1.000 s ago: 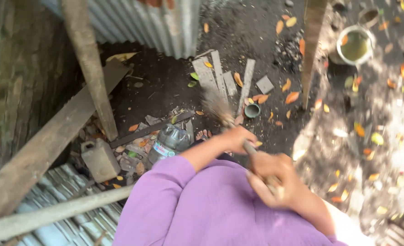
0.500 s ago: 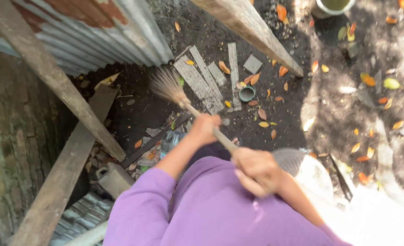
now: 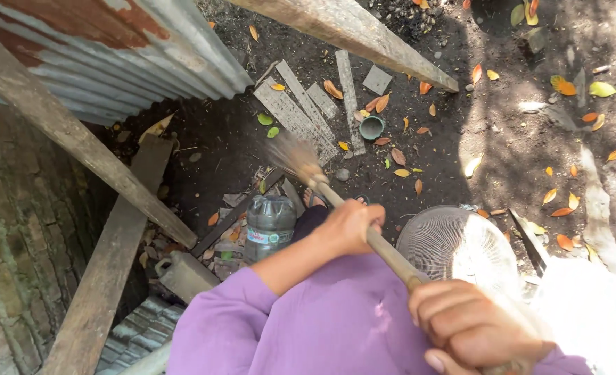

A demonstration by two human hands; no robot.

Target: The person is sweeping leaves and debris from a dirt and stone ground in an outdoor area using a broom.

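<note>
- Left hand (image 3: 353,226) wrapped tight round the broom (image 3: 349,208) handle, right hand (image 3: 474,326) clamped lower down the same stick.
- Broom bristles sit on the dirt just above the plastic bottle (image 3: 269,223), below the grey planks (image 3: 308,104).

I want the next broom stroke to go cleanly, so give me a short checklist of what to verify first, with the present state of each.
1. Left hand closed round the broom handle: ok.
2. Right hand closed on the upper handle: ok, though the handle's end is hidden.
3. Bristles down at the dark soil: cannot tell, they are blurred.
4. Path ahead free: not ok, grey wood slats and a small round pot lie among the fallen leaves.
5. Space near the feet: not ok, a plastic bottle and a fan grille lie close by.
6. Side room: not ok, a leaning plank crosses on the left.
</note>
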